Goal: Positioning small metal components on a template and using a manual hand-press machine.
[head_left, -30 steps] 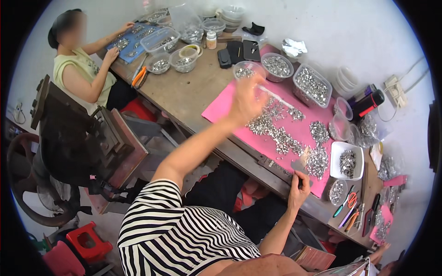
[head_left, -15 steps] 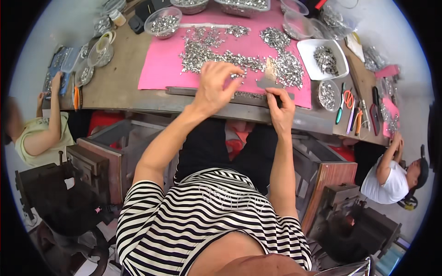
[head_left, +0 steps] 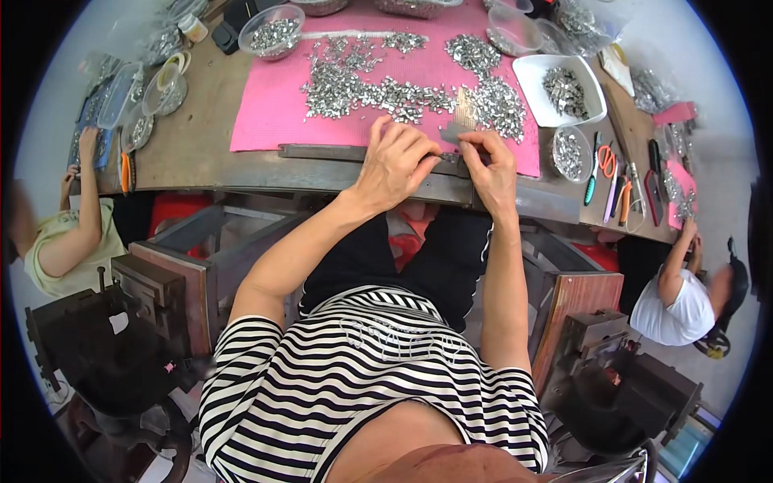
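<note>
Left hand [head_left: 393, 165]: fingers are bunching over a dark metal bar [head_left: 322, 151], thumb tip lying close to the forefinger; whether they are gripping a piece, cannot tell. Right hand [head_left: 493, 179]: thumb and forefinger are nearly meeting beside a thin grey plate [head_left: 456, 131]; pinching it or only touching, cannot tell.

Bar is lying along the near edge of the table [head_left: 201, 121], partly hiding under the left hand. Plate is jutting past the right fingertips toward small metal pieces [head_left: 330, 90].

Handling, by judgement: bar is looking heavy and rigid, best steadied near its ends. Plate is looking light and stiff; thumb and forefinger on its flat faces would be suiting it. Pieces are probably weighing very little, hard, slippery, easily scattering; fingertips on their sides, one at a time.

Looks: bar is showing long, narrow, dull; plate, flat and matt. Pieces are glinting silver, lying in loose heaps on a pink sheet [head_left: 270, 113], too small for reading exact shape.

Farther out: a white tray [head_left: 531, 101] is holding more pieces, orange-handled scissors [head_left: 606, 161] are lying to its near right, and a person in a white top [head_left: 668, 310] is sitting at far right
</note>
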Demonstrator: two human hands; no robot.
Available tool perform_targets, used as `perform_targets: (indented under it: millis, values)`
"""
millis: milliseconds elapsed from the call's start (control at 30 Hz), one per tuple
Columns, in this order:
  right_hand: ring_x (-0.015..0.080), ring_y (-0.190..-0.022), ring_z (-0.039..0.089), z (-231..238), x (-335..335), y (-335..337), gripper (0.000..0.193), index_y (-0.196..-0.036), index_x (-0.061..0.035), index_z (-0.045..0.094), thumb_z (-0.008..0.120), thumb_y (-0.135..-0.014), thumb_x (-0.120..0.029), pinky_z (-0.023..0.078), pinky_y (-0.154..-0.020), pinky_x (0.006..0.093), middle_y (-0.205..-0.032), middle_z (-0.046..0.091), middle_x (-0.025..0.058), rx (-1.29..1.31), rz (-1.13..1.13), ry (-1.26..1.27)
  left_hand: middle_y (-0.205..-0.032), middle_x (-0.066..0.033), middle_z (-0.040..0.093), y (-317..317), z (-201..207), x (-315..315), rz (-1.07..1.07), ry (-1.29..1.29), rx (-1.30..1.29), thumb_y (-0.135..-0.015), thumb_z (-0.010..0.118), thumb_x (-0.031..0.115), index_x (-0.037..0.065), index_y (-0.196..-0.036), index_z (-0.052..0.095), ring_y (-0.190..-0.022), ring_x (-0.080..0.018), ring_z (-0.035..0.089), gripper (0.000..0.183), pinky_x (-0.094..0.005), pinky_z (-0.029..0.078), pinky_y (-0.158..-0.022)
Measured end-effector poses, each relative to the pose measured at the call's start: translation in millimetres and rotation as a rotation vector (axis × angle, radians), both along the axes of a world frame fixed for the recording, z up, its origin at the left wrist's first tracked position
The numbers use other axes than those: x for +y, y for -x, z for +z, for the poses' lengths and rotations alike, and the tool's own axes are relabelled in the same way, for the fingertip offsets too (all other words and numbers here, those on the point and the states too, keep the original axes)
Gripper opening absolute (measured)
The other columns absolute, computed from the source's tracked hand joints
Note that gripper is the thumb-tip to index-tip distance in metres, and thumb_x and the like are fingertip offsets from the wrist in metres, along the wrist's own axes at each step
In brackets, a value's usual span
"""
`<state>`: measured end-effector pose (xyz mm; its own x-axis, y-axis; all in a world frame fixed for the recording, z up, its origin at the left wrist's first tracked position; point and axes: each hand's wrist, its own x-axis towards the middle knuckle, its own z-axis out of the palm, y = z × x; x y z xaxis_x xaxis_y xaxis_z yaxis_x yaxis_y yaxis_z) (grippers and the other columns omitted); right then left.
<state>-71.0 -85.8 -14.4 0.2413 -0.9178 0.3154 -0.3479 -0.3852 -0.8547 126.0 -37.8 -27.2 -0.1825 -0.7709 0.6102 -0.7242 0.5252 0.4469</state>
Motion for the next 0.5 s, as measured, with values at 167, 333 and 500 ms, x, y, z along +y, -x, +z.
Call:
perform_targets:
  millis: [167,333,500]
  values:
    - [0.0192,-0.072,0.065,1,-4,9,0.011,-0.099,-0.003,0.073,0.069,-0.089,-0.002,0.05,-0.065,0.0319,-0.087,0.065,0.0091,0.122,0.007,0.046,-0.099,-0.0021,0.062,3,-3,-4,-0.028,0.064,0.003,-0.083,0.075,0.015,0.015,-0.098,0.071,-0.101,-0.0225,0.058,0.016,-0.0539,0.034,-0.103]
    - [0.0244,-0.077,0.064,16,-33,15,0.015,-0.099,-0.0063,0.075,0.068,-0.087,-0.001,0.05,-0.069,0.0351,-0.087,0.064,0.0099,0.312,0.276,0.037,-0.099,-0.0026,0.061,3,-7,-7,-0.053,0.047,-0.016,-0.082,0.075,0.014,0.015,-0.099,0.072,-0.1,-0.0235,0.058,0.017,-0.0512,0.037,-0.101]
    - [0.0265,-0.08,0.063,28,-47,13,0.012,-0.097,-0.0056,0.074,0.069,-0.086,-0.004,0.049,-0.072,0.0371,-0.087,0.063,0.0109,0.46,0.408,-0.086,-0.096,-0.0036,0.063,3,-5,-8,-0.06,0.047,0.005,-0.082,0.074,0.012,0.012,-0.098,0.072,-0.097,-0.0246,0.058,0.016,-0.0443,0.041,-0.095]
